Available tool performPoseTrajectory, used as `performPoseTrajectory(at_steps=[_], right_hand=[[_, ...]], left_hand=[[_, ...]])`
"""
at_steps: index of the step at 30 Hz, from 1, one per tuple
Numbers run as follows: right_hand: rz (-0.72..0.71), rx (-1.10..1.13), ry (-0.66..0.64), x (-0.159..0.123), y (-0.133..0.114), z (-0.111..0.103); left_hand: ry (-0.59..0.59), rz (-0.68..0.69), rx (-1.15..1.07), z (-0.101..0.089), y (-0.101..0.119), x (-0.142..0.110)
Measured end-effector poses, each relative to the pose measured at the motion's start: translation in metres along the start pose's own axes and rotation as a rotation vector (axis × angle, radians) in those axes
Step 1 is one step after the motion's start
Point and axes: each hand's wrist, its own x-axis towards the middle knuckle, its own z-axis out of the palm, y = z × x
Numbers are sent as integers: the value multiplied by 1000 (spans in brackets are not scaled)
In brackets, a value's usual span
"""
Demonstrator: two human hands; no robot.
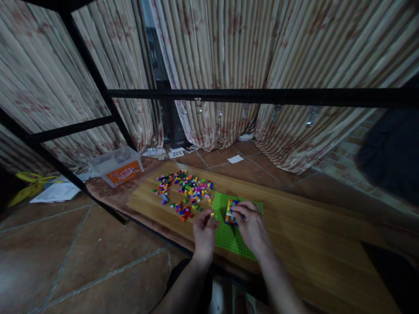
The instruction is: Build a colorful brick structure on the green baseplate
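A green studded baseplate (231, 244) lies on the wooden board in front of me. On it stands a small block of toy bricks (229, 216) built in rows of yellow, orange, white, blue and other colours. My right hand (251, 224) reaches over this block, its fingertips pinched together at the top; whatever is between them is too small to make out. Left of the block, at the baseplate's edge, my left hand (204, 231) is curled with a little yellow brick (212, 214) at its fingertips. The right hand hides part of the built block.
Loose bricks (193, 187) in many colours are spread left of the baseplate on the wooden board (294, 226). A clear plastic tub (116, 168) with an orange label stands at the far left. Black metal bars (229, 94) cross in front of the curtains.
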Motion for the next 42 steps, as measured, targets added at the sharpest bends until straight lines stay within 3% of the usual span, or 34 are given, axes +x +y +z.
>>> performPoseTrajectory(at_steps=[11, 18, 29, 33, 37, 42], right_hand=[[32, 38, 77, -7, 10, 9], [12, -37, 49, -8, 10, 9], [132, 98, 143, -5, 11, 6], [191, 55, 186, -3, 12, 11], [237, 7, 159, -1, 11, 18], [300, 104, 131, -1, 14, 18]], left_hand=[[-105, -122, -35, 6, -8, 0], [-135, -172, -31, 9, -6, -2], [-141, -150, 32, 8, -7, -4], [-130, -159, 18, 10, -7, -4], [-121, -158, 8, 11, -7, -4], [-134, -155, 10, 10, -7, -5]])
